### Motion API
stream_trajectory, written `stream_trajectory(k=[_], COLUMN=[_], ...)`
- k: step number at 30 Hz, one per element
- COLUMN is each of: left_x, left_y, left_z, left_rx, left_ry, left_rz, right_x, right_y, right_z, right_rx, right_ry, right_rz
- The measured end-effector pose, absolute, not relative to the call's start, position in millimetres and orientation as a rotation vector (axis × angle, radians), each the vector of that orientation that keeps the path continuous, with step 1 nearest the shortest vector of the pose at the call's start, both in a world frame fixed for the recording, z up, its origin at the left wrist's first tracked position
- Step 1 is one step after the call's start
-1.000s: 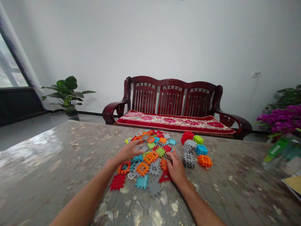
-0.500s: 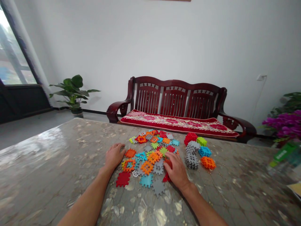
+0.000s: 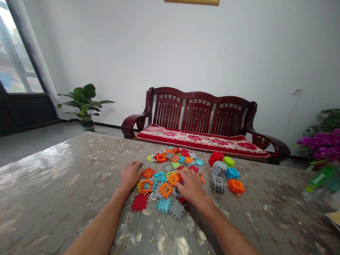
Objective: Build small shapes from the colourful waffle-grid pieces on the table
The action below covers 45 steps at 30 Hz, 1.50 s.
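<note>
Interlocking plastic tiles lie in a loose pile on the patterned table (image 3: pixel 92 177). My left hand (image 3: pixel 131 174) rests on the table at the pile's left, fingers apart, beside an orange tile (image 3: pixel 148 173). Over the pile's right part is my right hand (image 3: pixel 190 185), its fingertips at an orange window tile (image 3: pixel 174 179); it covers some grey and red pieces. Whether it grips anything is hidden. Nearer me lie a dark red tile (image 3: pixel 139 202), a light blue tile (image 3: pixel 163 205) and a grey tile (image 3: pixel 176 209).
To the right stand stacks of tiles: red (image 3: pixel 215 158), green (image 3: pixel 228 162), blue (image 3: pixel 232 173), orange (image 3: pixel 236 186) and grey (image 3: pixel 217 183). A green-labelled object (image 3: pixel 322 177) is at the far right. Behind the table is a wooden bench (image 3: pixel 198 111).
My right hand has moved left, over the orange window tile and grey pieces. The light blue and grey tiles nearest me have shifted slightly left. My left hand has stayed beside the pile.
</note>
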<state>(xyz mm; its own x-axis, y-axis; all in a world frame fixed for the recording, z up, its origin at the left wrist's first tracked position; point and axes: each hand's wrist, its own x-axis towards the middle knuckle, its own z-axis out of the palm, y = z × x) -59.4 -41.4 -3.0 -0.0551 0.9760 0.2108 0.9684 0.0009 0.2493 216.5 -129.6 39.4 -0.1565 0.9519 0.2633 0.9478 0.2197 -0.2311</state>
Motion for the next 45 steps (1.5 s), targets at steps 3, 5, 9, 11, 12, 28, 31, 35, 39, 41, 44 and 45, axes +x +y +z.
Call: stream_trajectory(k=[3,5,9,11,12,28,31,35,39,41,44,45], left_x=[-59.6,-60.2,-61.2,-61.3,-61.2,-63.3,-63.6,-65.1,-66.8,-67.3,-67.9,-68.1], left_y=[-40.3,-39.3,-37.8,-37.7,-37.9,-36.8,-36.0,-34.0,-32.6,-32.4,-32.1,-32.0], left_z=[-4.6,-6.3,-9.0,-9.3,-9.1,-9.4,-8.5,-9.7,-13.3,-14.2,-14.3,-14.3], left_rx=[2.153,2.158,2.164,2.163,2.163,2.189,2.186,2.181,2.186,2.191,2.191,2.194], left_ry=[2.193,2.184,2.19,2.195,2.195,2.18,2.191,2.179,2.183,2.181,2.178,2.178], left_rz=[0.518,0.512,0.513,0.515,0.517,0.516,0.494,0.482,0.52,0.527,0.506,0.497], right_x=[206.4,200.2,192.7,191.5,191.6,304.0,354.5,418.7,462.7,474.8,482.7,483.7], right_y=[-129.8,-130.3,-129.9,-128.8,-127.9,-131.5,-133.7,-144.9,-159.3,-163.8,-165.2,-164.6], right_z=[47.4,51.1,53.3,51.4,49.9,46.4,43.7,25.3,-2.0,-12.0,-20.2,-21.9], right_rx=[-1.833,-1.855,-1.865,-1.859,-1.853,-1.514,-1.526,-1.593,-1.603,-1.624,-1.645,-1.644], right_ry=[-2.259,-2.336,-2.422,-2.422,-2.413,-1.723,-1.59,-1.35,-1.21,-1.197,-1.174,-1.172], right_rz=[-0.055,-0.126,-0.19,-0.19,-0.181,0.171,0.258,0.302,0.351,0.32,0.284,0.278])
